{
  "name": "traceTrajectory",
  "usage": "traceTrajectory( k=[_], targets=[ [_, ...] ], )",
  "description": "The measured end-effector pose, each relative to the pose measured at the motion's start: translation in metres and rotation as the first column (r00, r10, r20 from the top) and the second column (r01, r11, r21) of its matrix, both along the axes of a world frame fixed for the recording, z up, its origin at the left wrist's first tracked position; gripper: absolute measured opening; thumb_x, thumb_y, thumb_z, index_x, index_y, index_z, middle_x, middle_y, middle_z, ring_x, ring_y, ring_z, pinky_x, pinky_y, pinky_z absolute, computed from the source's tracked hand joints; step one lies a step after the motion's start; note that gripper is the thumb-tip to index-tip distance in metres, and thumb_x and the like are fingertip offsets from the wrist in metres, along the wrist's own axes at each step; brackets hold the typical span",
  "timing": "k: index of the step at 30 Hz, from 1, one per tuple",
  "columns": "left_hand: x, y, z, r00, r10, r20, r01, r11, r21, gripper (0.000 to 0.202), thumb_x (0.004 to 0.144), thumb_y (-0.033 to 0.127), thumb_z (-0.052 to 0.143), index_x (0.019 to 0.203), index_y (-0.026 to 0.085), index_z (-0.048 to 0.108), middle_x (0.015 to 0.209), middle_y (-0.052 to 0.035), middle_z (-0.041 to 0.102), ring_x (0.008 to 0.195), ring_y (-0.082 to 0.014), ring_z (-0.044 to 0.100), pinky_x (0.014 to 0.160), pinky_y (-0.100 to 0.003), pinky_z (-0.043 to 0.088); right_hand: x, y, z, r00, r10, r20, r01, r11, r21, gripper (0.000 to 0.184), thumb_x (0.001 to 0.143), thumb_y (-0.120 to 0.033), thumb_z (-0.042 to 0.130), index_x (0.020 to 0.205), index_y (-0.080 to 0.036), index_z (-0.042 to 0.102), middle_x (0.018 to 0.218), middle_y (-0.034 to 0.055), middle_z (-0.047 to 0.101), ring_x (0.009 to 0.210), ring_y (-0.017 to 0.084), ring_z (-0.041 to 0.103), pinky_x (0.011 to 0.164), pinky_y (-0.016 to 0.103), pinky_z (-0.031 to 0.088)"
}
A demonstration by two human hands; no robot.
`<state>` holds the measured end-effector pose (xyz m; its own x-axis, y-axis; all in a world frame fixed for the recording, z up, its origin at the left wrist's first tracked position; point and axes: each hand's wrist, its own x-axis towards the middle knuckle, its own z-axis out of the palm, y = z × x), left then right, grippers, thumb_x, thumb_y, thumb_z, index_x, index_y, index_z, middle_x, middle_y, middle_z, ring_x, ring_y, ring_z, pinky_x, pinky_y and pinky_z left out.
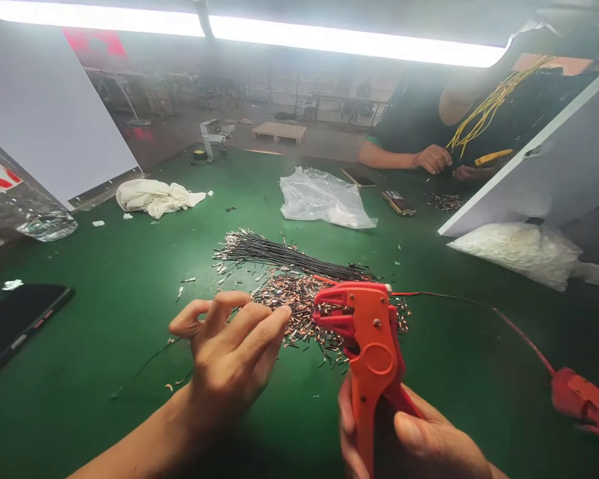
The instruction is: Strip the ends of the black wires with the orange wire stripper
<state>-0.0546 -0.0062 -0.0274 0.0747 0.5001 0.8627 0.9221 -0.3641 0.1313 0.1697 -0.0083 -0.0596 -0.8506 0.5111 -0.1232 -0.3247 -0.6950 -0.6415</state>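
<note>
My right hand (436,436) is closed round the handles of an orange-and-red wire stripper (372,332), held upright with its jaws facing left. My left hand (234,349) is just left of those jaws, back upward, index fingertip bent down. A thin dark wire (144,366) trails out from under it to the lower left; its pinched end is hidden behind the fingers. Beyond both hands is a heap of stripped scraps and copper bits (292,299). Behind that lies a bundle of black wires (289,254) with metal terminals at the left end.
A second red wire stripper (584,399) lies right, near a thin red cord (469,299). Around stand a phone (22,326), white cloth (157,197), clear plastic bag (324,196) and bag of white pieces (522,253). Across the green table (130,279), another person's hands (434,159) handle yellow wires.
</note>
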Motion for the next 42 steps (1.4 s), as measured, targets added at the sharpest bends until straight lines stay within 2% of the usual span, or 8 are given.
traceTrajectory(
  k=[3, 6, 11, 14, 20, 27, 34, 42],
  targets=[
    [0.000, -0.002, -0.003, 0.999, -0.034, -0.041, 0.034, 0.999, 0.007, 0.019, 0.080, 0.005, 0.067, 0.085, 0.023, 0.068, 0.066, 0.0057, 0.070, 0.073, -0.0171, 0.056, 0.077, -0.037, 0.026, 0.003, 0.007, 0.011, 0.981, -0.167, 0.099, 0.161, 0.985, 0.064, 0.036, 0.080, -0.043, 0.071, 0.102, -0.016, 0.060, 0.080, 0.0061, 0.065, 0.070, 0.018, 0.062, 0.065, 0.030, 0.049],
    [0.003, -0.006, -0.007, 0.985, -0.117, -0.126, 0.118, 0.993, -0.003, 0.019, 0.083, 0.006, 0.061, 0.088, 0.022, 0.069, 0.069, 0.0042, 0.071, 0.077, -0.0176, 0.057, 0.077, -0.037, 0.027, 0.004, 0.014, 0.016, 0.899, -0.376, 0.224, 0.322, 0.915, 0.244, 0.030, 0.083, -0.035, 0.070, 0.107, -0.020, 0.059, 0.093, 0.0061, 0.067, 0.078, 0.019, 0.064, 0.072, 0.033, 0.051],
    [0.014, -0.013, -0.011, 0.959, -0.183, -0.215, 0.185, 0.983, -0.009, 0.026, 0.085, 0.003, 0.054, 0.087, 0.024, 0.069, 0.069, 0.0055, 0.071, 0.079, -0.0160, 0.057, 0.079, -0.037, 0.026, -0.003, 0.017, 0.011, 0.795, -0.547, 0.262, 0.406, 0.801, 0.441, 0.029, 0.083, -0.033, 0.070, 0.107, -0.023, 0.057, 0.094, 0.0037, 0.064, 0.083, 0.020, 0.063, 0.079, 0.037, 0.051],
    [0.018, -0.017, -0.013, 0.956, -0.187, -0.224, 0.184, 0.982, -0.034, 0.027, 0.084, 0.004, 0.055, 0.089, 0.025, 0.070, 0.072, 0.0062, 0.072, 0.083, -0.0157, 0.058, 0.080, -0.037, 0.027, -0.008, 0.015, 0.009, 0.792, -0.556, 0.253, 0.416, 0.794, 0.443, 0.026, 0.083, -0.031, 0.070, 0.102, -0.022, 0.056, 0.086, 0.0018, 0.062, 0.078, 0.019, 0.062, 0.075, 0.036, 0.052],
    [0.020, -0.020, -0.011, 0.932, -0.192, -0.307, 0.188, 0.981, -0.043, 0.028, 0.085, 0.005, 0.054, 0.089, 0.026, 0.071, 0.074, 0.0078, 0.072, 0.084, -0.0139, 0.057, 0.083, -0.035, 0.028, -0.008, 0.014, 0.015, 0.837, -0.490, 0.243, 0.394, 0.848, 0.353, 0.029, 0.083, -0.032, 0.068, 0.105, -0.021, 0.054, 0.087, 0.0011, 0.060, 0.079, 0.019, 0.062, 0.078, 0.038, 0.051],
    [0.017, -0.019, -0.018, 0.868, -0.264, -0.420, 0.267, 0.962, -0.053, 0.017, 0.088, 0.013, 0.058, 0.090, 0.023, 0.072, 0.084, 0.0046, 0.072, 0.094, -0.0122, 0.060, 0.099, -0.035, 0.026, -0.013, 0.018, 0.018, 0.774, -0.536, 0.338, 0.370, 0.815, 0.445, 0.027, 0.075, -0.030, 0.072, 0.093, -0.020, 0.054, 0.077, -0.0012, 0.058, 0.071, 0.017, 0.058, 0.073, 0.035, 0.049],
    [0.018, -0.021, -0.017, 0.881, -0.272, -0.387, 0.260, 0.962, -0.083, 0.021, 0.088, 0.010, 0.054, 0.092, 0.021, 0.072, 0.081, 0.0030, 0.071, 0.091, -0.0129, 0.059, 0.101, -0.035, 0.027, -0.016, 0.015, 0.017, 0.766, -0.510, 0.392, 0.340, 0.838, 0.427, 0.025, 0.074, -0.030, 0.070, 0.092, -0.021, 0.054, 0.076, -0.0016, 0.056, 0.070, 0.016, 0.055, 0.072, 0.033, 0.046],
    [0.020, -0.018, -0.020, 0.822, -0.488, -0.294, 0.460, 0.873, -0.163, 0.028, 0.091, 0.009, 0.042, 0.097, 0.008, 0.070, 0.081, -0.0068, 0.069, 0.085, -0.0195, 0.060, 0.089, -0.038, 0.042, -0.016, 0.011, 0.007, 0.718, -0.585, 0.376, 0.392, 0.787, 0.476, 0.026, 0.074, -0.032, 0.070, 0.094, -0.021, 0.056, 0.076, -0.0003, 0.057, 0.070, 0.016, 0.053, 0.070, 0.032, 0.047]
  ],
)
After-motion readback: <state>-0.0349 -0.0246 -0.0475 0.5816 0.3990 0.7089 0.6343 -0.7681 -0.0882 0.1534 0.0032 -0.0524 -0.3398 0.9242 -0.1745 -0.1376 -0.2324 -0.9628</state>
